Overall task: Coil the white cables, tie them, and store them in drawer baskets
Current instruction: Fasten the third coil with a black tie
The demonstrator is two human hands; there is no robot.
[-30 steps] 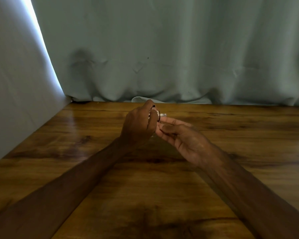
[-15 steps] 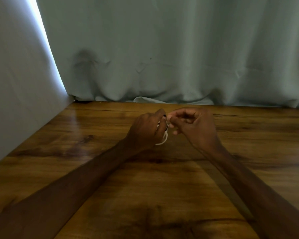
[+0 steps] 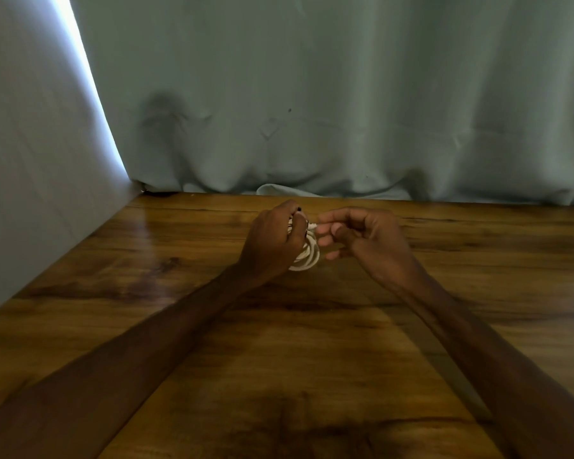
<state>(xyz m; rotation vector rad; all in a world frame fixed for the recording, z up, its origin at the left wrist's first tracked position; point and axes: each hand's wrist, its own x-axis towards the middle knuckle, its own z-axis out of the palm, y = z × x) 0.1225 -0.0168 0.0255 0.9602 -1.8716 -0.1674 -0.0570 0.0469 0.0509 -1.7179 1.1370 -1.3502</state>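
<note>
Wooden worktop before a pale green curtain. The left hand gripped a coiled white cable just above the worktop, fingers curled round its loops. The right hand pinched what looked like the cable's end beside the coil's top. Coiling appeared complete and tying under way. No drawer basket was in view, so storage remained.

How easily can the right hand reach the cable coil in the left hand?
Probably yes: the right hand meets the cable coil at its top; the left hand grips its left side.
</note>
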